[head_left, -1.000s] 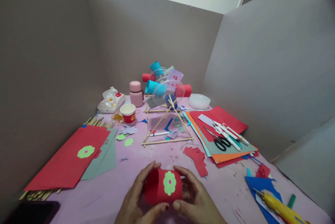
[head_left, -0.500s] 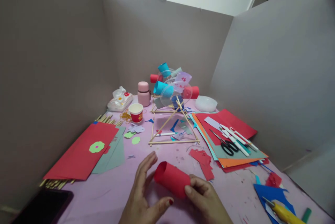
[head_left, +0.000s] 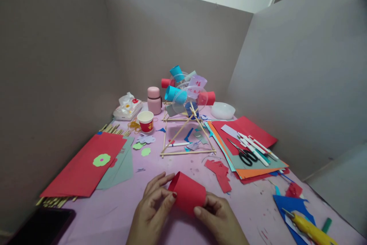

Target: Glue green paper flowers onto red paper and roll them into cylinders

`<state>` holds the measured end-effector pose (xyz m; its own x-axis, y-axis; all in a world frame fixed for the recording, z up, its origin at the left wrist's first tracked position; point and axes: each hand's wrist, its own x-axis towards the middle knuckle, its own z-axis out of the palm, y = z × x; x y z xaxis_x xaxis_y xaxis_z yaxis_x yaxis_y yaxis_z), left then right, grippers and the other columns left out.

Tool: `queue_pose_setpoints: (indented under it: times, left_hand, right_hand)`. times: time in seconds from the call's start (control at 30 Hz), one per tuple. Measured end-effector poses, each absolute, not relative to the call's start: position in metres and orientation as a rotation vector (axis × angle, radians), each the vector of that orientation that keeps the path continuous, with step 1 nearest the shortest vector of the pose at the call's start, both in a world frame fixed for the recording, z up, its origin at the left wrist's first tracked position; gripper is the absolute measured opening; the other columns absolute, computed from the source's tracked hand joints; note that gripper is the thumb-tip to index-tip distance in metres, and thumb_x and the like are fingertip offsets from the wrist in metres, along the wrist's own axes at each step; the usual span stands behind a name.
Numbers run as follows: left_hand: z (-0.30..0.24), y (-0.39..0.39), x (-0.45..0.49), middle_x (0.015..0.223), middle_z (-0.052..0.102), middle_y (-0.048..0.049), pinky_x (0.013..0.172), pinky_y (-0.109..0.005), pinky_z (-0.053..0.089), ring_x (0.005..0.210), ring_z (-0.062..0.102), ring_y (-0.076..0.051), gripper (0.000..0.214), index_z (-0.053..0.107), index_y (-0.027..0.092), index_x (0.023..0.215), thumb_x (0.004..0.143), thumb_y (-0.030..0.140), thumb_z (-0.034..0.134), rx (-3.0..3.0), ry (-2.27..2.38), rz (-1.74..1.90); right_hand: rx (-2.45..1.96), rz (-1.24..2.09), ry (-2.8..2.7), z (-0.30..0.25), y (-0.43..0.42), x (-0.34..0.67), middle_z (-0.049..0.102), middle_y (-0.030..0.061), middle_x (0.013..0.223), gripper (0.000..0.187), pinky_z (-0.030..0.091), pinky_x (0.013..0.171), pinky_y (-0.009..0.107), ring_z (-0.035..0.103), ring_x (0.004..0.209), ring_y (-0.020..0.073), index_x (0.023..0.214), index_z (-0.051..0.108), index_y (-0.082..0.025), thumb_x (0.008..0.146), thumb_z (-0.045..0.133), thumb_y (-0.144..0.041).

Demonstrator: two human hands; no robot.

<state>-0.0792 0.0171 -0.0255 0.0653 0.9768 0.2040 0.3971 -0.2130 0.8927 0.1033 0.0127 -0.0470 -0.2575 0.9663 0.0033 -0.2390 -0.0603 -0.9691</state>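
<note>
A red paper tube (head_left: 189, 194) is held between my two hands just above the table, tilted with its open end up and to the left. My left hand (head_left: 155, 203) grips the left rim, thumb outside and fingers behind it. My right hand (head_left: 213, 214) pinches the tube's lower right end. Beyond it stands a triangular stick frame (head_left: 187, 154) carrying a wheel of clear discs (head_left: 190, 98) with blue, red and grey paper tubes around it. Red paper scraps (head_left: 219, 174) lie to the right of the tube.
Left are red paper sheets (head_left: 84, 164), sticks and a black phone (head_left: 43, 226). A paper cup (head_left: 145, 122), a pink flask (head_left: 154, 101) and tissues (head_left: 127, 107) stand farther back. Right are scissors (head_left: 247, 157), pens and a yellow glue gun (head_left: 311, 227). Grey panels surround the table.
My left hand has closed from an open pose onto the tube's left rim. The right hand keeps its hold. The whole view has shifted slightly.
</note>
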Motion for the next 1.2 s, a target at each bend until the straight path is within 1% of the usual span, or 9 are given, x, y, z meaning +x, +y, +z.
queue_pose_setpoints:
  times: [0.2, 0.33, 0.5, 0.67, 0.73, 0.87, 1.03, 1.1, 1.2]
  left_hand:
    - [-0.028, 0.020, -0.080, 0.123, 0.058, -0.0066, 0.100, -0.050, 0.037, 0.119, 0.046, -0.026, 0.027, 0.063, 0.023, 0.068, 0.085, 0.039, 0.047, 1.635, 1.376, 1.121]
    - [-0.028, 0.022, -0.087, 0.124, 0.057, -0.0060, 0.097, -0.049, 0.040, 0.118, 0.048, -0.025, 0.023, 0.063, 0.025, 0.076, 0.087, 0.035, 0.045, 1.859, 1.422, 1.129]
    - [-0.023, 0.024, -0.098, 0.127, 0.054, -0.0070, 0.098, -0.048, 0.038, 0.122, 0.042, -0.025, 0.013, 0.061, 0.026, 0.090, 0.083, 0.019, 0.052, 2.503, 1.384, 1.293]
    - [-0.018, 0.026, -0.095, 0.126, 0.056, -0.0093, 0.103, -0.054, 0.026, 0.121, 0.043, -0.027, 0.016, 0.062, 0.024, 0.084, 0.081, 0.010, 0.054, 2.796, 1.400, 1.294]
    - [-0.018, 0.025, -0.093, 0.128, 0.055, -0.0084, 0.104, -0.052, 0.027, 0.123, 0.043, -0.026, 0.019, 0.062, 0.026, 0.094, 0.082, 0.014, 0.054, 2.784, 1.393, 1.223]
    - [-0.025, 0.021, -0.089, 0.143, 0.038, -0.0100, 0.102, -0.045, 0.037, 0.130, 0.036, -0.026, 0.047, 0.039, 0.030, 0.131, 0.086, 0.026, 0.051, 2.478, 1.437, 1.070]
    - [-0.037, 0.014, -0.077, 0.149, 0.028, -0.0114, 0.106, -0.047, 0.032, 0.134, 0.030, -0.024, 0.064, 0.012, 0.028, 0.143, 0.089, 0.033, 0.045, 2.005, 1.440, 0.947]
    - [-0.040, 0.011, -0.070, 0.150, 0.025, -0.0128, 0.107, -0.047, 0.029, 0.134, 0.030, -0.025, 0.066, 0.008, 0.025, 0.144, 0.089, 0.034, 0.044, 1.861, 1.400, 0.937]
    - [-0.041, 0.006, -0.060, 0.151, 0.022, -0.0132, 0.108, -0.049, 0.027, 0.134, 0.029, -0.026, 0.075, -0.001, 0.024, 0.145, 0.087, 0.037, 0.045, 1.662, 1.396, 1.040]
  right_hand:
    - [-1.104, 1.411, -1.171, -0.055, 0.012, 0.104, 0.041, -0.0046, 0.055, 0.041, 0.027, 0.051, 0.022, 0.033, 0.055, 0.0093, 0.055, 0.046, -0.017, 0.066, 0.071, -0.047]
    - [-1.149, 1.428, -1.154, -0.048, 0.012, 0.104, 0.043, -0.0043, 0.054, 0.041, 0.026, 0.051, 0.022, 0.035, 0.053, 0.0093, 0.057, 0.050, -0.016, 0.064, 0.071, -0.050]
    - [-1.175, 1.395, -1.129, -0.051, 0.013, 0.108, 0.058, 0.0016, 0.071, 0.033, 0.035, 0.060, 0.024, 0.047, 0.064, 0.0130, 0.081, 0.063, -0.014, 0.073, 0.065, -0.046]
    - [-1.160, 1.233, -1.177, -0.063, 0.012, 0.103, 0.057, 0.0045, 0.089, 0.039, 0.040, 0.059, 0.023, 0.052, 0.073, 0.0156, 0.111, 0.057, -0.020, 0.077, 0.062, -0.037]
    - [-1.138, 1.157, -1.271, -0.064, 0.010, 0.101, 0.054, 0.0079, 0.105, 0.047, 0.042, 0.057, 0.023, 0.054, 0.082, 0.0176, 0.123, 0.050, -0.022, 0.078, 0.060, -0.033]
    - [-1.095, 1.133, -1.520, -0.065, 0.008, 0.100, 0.052, 0.0101, 0.116, 0.057, 0.044, 0.058, 0.023, 0.054, 0.091, 0.0197, 0.132, 0.042, -0.022, 0.077, 0.058, -0.024]
    - [-1.193, 1.160, -1.542, -0.068, 0.008, 0.105, 0.058, 0.0102, 0.108, 0.060, 0.047, 0.059, 0.025, 0.057, 0.071, 0.0160, 0.136, 0.039, -0.022, 0.079, 0.057, -0.025]
    - [-1.157, 1.154, -1.563, -0.067, 0.007, 0.105, 0.057, 0.0120, 0.117, 0.060, 0.049, 0.065, 0.027, 0.060, 0.084, 0.0200, 0.135, 0.041, -0.023, 0.078, 0.059, -0.027]
    - [-1.103, 1.096, -1.594, -0.064, 0.005, 0.105, 0.052, 0.0113, 0.130, 0.058, 0.050, 0.079, 0.032, 0.052, 0.110, 0.0269, 0.133, 0.045, -0.026, 0.077, 0.061, -0.028]
